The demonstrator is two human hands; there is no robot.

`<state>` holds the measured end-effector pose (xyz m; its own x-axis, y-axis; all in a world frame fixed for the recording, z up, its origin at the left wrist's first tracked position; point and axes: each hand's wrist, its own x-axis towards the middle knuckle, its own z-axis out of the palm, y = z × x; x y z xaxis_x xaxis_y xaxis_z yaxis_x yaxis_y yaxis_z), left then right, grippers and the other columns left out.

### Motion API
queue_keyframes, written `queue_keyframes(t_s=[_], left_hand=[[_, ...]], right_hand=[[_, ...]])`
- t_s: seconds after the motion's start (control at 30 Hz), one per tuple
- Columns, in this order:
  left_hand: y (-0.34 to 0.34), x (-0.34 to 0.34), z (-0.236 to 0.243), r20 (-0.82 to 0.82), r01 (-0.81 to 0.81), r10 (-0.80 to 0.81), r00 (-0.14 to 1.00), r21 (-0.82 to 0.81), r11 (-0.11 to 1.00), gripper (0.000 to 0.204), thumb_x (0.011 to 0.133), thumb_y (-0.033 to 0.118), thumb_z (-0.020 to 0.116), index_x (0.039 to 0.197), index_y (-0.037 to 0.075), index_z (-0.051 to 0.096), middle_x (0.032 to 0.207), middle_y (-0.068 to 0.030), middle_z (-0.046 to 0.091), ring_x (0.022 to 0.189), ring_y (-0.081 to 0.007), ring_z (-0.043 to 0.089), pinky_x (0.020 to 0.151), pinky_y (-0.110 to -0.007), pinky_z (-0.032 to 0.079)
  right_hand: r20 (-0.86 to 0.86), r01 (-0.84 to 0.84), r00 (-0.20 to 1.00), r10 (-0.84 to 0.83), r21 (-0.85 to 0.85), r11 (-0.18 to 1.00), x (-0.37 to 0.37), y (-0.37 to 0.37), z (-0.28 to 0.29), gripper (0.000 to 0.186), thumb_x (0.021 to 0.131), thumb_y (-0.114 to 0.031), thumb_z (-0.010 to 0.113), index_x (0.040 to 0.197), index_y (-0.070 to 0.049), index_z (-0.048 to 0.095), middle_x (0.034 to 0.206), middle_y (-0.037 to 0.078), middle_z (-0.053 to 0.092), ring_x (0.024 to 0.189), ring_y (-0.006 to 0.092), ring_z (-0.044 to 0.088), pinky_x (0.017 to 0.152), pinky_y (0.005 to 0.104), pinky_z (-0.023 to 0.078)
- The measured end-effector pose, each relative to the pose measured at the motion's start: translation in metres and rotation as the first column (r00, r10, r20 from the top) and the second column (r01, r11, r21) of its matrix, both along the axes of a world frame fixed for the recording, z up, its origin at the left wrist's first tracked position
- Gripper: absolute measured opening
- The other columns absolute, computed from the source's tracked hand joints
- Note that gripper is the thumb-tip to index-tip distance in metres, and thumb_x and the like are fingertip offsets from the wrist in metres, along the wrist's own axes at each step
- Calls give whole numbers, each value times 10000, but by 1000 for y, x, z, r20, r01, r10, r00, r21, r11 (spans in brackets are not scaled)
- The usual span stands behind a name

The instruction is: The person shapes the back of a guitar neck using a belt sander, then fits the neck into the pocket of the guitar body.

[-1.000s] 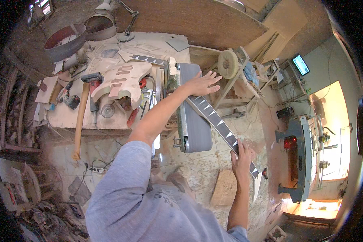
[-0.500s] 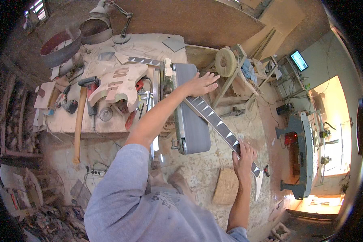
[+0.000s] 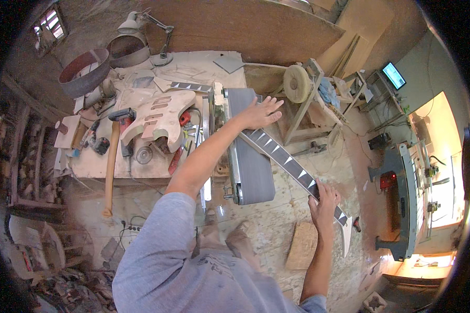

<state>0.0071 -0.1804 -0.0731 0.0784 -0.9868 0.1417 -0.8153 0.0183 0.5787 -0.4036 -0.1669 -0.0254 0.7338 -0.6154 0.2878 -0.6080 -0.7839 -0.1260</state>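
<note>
A guitar neck point(image 3: 286, 160) with a dark fingerboard and pale triangular inlays lies slantwise across the belt sander point(image 3: 254, 180). My left hand point(image 3: 262, 113) is spread flat over the neck's far end, above the dark belt, with its fingers stretched out and apart. The palm hides that end of the neck. Close to the pale pointed headstock point(image 3: 347, 239), my right hand point(image 3: 325, 202) is wrapped around the neck. This nearer part of the neck reaches out past the sander's right side, over the floor.
Left of the sander, a workbench point(image 3: 156, 172) bears a pale guitar body point(image 3: 136, 125), another inlaid neck point(image 3: 193, 86), power tools and a desk lamp point(image 3: 128, 25). A round wheel point(image 3: 296, 83) on a wooden frame stands beyond my left hand. One board point(image 3: 302, 246) lies on the floor.
The view has shifted a little. My right hand and the neck's headstock end have swung slightly away and to the right; my left hand stays spread over the belt.
</note>
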Motion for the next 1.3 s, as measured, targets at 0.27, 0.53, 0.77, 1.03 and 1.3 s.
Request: queue_keyframes(t_s=[0.27, 0.53, 0.77, 1.03, 1.3], left_hand=[[-2, -2, -1, 94, -23, 21, 995, 19, 1000, 844, 1017, 734, 210, 1654, 182, 166, 1698, -189, 162, 1584, -348, 93, 1248, -620, 29], [10, 2, 5, 253, -135, 101, 962, 121, 983, 1108, 834, 939, 307, 1657, 209, 171, 1704, -186, 134, 1589, -343, 61, 1252, -614, 11], [34, 14, 11, 280, -238, 189, 941, 152, 959, 1159, 788, 976, 310, 1654, 214, 193, 1710, -183, 108, 1591, -338, 38, 1251, -611, 0], [34, 10, 20, 270, -332, 274, 923, 200, 922, 1191, 768, 989, 319, 1646, 189, 232, 1711, -194, 89, 1592, -344, 34, 1245, -608, -22], [34, 1, 20, 286, -513, 449, 847, 211, 832, 1159, 801, 952, 351, 1648, 171, 221, 1707, -211, 93, 1592, -354, 18, 1232, -634, -21]], right_hand=[[-55, -4, 998, 4, 3, 1000, 1, -25, 4, 702, 802, -126, 745, 1468, -117, 525, 1287, 128, 605, 1248, 314, 526, 1165, 539, 255], [-29, -59, 998, 60, 30, 998, 25, -58, 5, 666, 797, -116, 725, 1436, -87, 536, 1260, 125, 609, 1220, 320, 533, 1156, 549, 259], [-24, -139, 990, 137, -83, 987, 66, -83, 2, 619, 802, -103, 708, 1400, -88, 553, 1248, 116, 617, 1240, 298, 539, 1129, 558, 280], [-96, -148, 986, 133, -169, 974, 91, -132, -9, 613, 771, -84, 744, 1360, -115, 576, 1273, 90, 628, 1256, 292, 542, 1116, 587, 284], [-117, -299, 953, 280, -203, 932, 134, -189, -8, 535, 793, -88, 726, 1313, -103, 600, 1270, 91, 641, 1254, 290, 554, 1119, 564, 289]])
